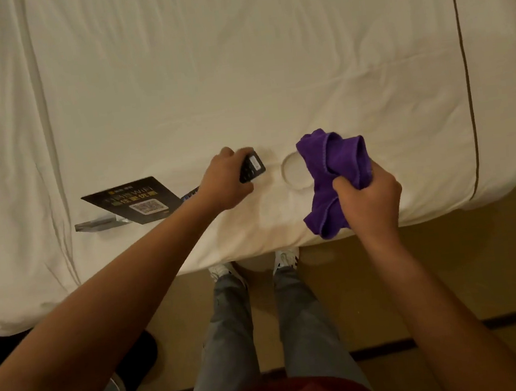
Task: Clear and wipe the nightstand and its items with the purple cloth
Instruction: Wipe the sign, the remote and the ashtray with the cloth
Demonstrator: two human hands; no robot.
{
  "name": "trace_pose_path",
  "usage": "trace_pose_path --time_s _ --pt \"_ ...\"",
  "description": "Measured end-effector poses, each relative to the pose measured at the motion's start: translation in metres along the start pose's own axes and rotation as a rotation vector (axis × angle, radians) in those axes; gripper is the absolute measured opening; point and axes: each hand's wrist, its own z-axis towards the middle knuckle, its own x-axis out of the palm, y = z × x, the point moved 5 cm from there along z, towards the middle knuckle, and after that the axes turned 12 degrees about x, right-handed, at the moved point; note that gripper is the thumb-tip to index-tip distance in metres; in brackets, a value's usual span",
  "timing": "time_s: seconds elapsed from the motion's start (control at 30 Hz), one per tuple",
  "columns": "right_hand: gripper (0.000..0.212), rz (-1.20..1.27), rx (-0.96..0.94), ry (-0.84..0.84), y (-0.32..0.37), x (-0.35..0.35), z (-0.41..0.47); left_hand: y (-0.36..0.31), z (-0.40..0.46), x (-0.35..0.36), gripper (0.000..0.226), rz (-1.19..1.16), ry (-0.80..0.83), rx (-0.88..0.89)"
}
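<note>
The purple cloth (334,177) is bunched and crumpled, right of the frame's centre, over the white bed's near edge. A dark remote control (251,166) sits angled at centre. Left of it, a black sign card (133,200) with a QR code lies flat, its clear base (100,224) toward lower left.

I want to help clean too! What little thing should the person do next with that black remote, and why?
Probably bring the purple cloth over and rub the remote. The left hand grips the remote above the white bed, and the right hand holds the cloth bunched right beside it, not yet touching.
</note>
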Motion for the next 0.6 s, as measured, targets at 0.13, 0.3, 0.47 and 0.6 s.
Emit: trace_pose_path --time_s 0.13,0.3,0.47,0.6 --pt "0.016 0.002 0.022 -0.020 -0.011 -0.005 0.015 -0.007 0.003 0.036 0.080 0.100 0.099 0.099" --pt "0.019 0.007 0.024 -0.025 -0.021 -0.011 0.026 -0.012 0.010 0.056 0.077 0.120 0.021 0.101" --pt "0.027 0.017 0.060 -0.039 -0.028 -0.017 0.032 -0.014 0.015 0.069 0.067 0.219 -0.017 0.148" --pt "0.028 0.014 0.073 -0.051 -0.031 -0.022 0.037 -0.009 0.015 0.071 0.061 0.208 -0.067 0.116"
